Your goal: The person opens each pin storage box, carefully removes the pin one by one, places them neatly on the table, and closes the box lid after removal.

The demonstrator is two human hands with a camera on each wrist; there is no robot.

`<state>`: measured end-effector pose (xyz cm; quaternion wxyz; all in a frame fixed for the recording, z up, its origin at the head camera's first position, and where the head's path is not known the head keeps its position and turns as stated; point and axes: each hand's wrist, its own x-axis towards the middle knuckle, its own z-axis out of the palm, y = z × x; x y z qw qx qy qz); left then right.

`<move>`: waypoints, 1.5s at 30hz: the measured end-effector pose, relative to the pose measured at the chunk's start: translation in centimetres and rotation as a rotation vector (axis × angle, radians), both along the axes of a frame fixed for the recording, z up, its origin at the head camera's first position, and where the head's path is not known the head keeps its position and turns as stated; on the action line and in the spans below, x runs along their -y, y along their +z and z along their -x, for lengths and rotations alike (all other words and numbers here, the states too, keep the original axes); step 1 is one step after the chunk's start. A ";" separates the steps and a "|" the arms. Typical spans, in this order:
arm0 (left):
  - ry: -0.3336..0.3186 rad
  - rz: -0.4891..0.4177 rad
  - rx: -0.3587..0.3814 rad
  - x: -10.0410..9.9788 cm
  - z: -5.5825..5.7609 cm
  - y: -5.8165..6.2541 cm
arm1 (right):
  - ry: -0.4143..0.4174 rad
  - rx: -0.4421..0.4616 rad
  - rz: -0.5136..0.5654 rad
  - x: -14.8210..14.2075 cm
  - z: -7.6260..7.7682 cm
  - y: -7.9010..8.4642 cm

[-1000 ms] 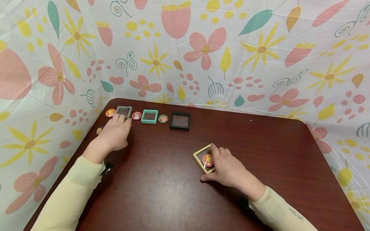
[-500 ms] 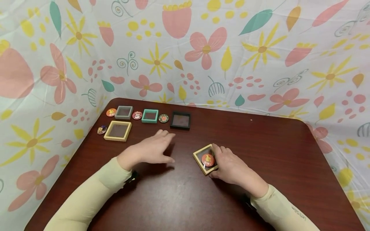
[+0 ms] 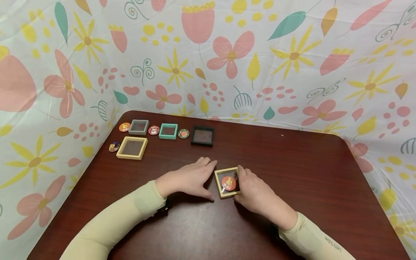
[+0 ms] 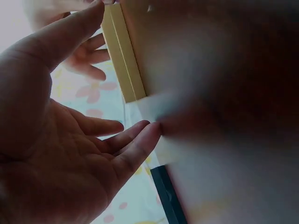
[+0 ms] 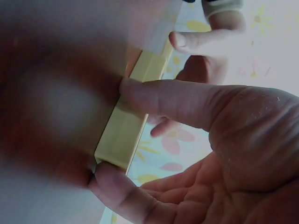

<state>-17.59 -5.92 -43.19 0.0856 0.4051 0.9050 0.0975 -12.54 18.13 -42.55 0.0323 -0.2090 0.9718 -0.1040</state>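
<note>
A gold-rimmed square display frame lies on the table before me, with a round orange badge showing a yellow thumbs-up behind its clear panel. My right hand grips the frame at its right side; in the right wrist view the thumb presses the gold edge and a finger sits at its corner. Just left of the frame is my left hand, thumb and fingers spread apart and nothing held. From the left wrist, the frame's gold side shows beyond that hand.
At the back left stand a grey frame, a teal frame, a black frame and a larger pale-yellow frame. Round badges lie among them: orange, red, green and a multicoloured one. A floral curtain hangs behind the table.
My left hand has come from the grey and pale-yellow frames at the back left to beside the gold frame. My right hand has turned the gold frame slightly, squarer to me.
</note>
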 end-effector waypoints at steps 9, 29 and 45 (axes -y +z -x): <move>-0.049 0.044 -0.024 -1.5 -0.2 -0.1 | -0.003 0.042 0.078 0.9 -1.2 0.0; -0.088 0.151 -0.211 -2.4 -1.2 -0.4 | 0.369 -0.164 -0.067 0.0 0.2 -0.6; -0.079 0.198 -0.262 -2.5 -1.5 -0.3 | 0.416 -0.183 0.000 0.1 1.1 -0.7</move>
